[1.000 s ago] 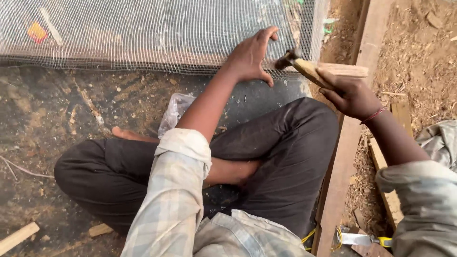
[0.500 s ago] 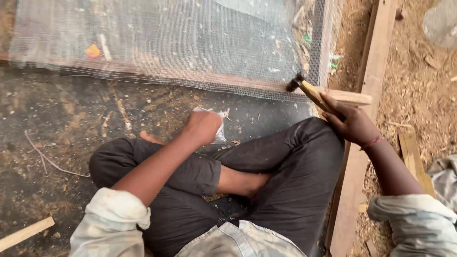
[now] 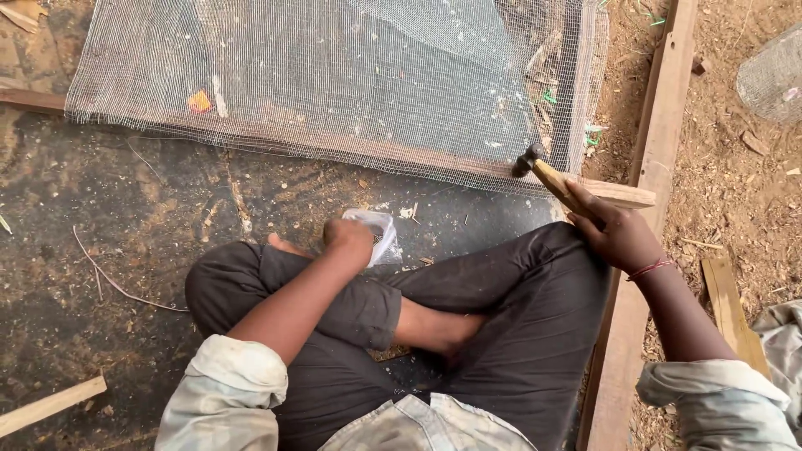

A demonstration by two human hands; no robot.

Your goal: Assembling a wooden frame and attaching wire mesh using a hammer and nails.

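Right grip (image 3: 618, 238) clenched – hammer (image 3: 553, 179) head up-left.

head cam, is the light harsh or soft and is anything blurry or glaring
Head view: soft, even daylight, only faint shadows; no glare; the grey wire mesh sheet is sharp, the right hand gripping the wooden-handled hammer clear, the left hand at the small clear plastic bag slightly soft.

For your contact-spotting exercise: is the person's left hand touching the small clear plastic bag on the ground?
Touching. The head view shows the left hand reaching into the open clear plastic bag, its fingers hidden inside.
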